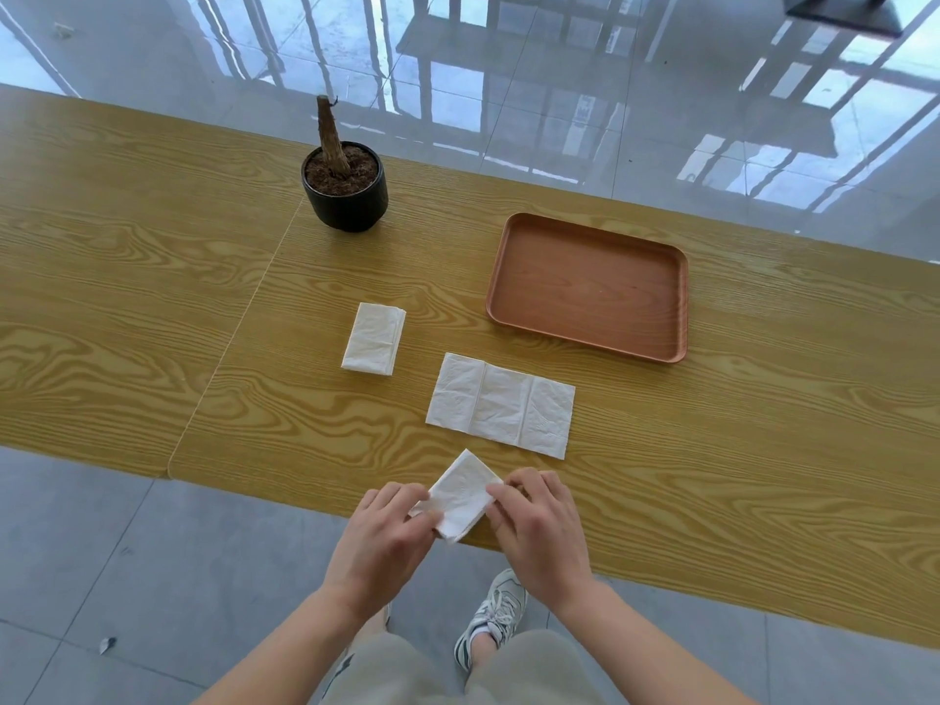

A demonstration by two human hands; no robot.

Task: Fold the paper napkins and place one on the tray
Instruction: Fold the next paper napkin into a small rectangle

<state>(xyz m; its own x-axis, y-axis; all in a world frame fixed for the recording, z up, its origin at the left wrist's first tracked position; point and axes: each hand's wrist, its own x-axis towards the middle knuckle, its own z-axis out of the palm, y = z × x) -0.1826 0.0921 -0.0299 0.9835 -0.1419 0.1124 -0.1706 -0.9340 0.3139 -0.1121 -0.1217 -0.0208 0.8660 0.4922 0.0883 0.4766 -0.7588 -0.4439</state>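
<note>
A small folded white napkin (464, 496) is held at the table's near edge, pinched between my left hand (387, 536) on its left side and my right hand (539, 526) on its right side. Beyond it a wider napkin (501, 404) lies flat on the table, with two creases that divide it into three panels. A third napkin (375, 338), folded into a narrow rectangle, lies further left. The brown wooden tray (676, 307) sits at the right rear with nothing on it.
A black pot (351, 203) with soil and a bare stem stands at the back, left of the tray. The wooden table (152, 297) has a seam running diagonally on its left side. Below the near edge are the grey floor and my shoe (496, 613).
</note>
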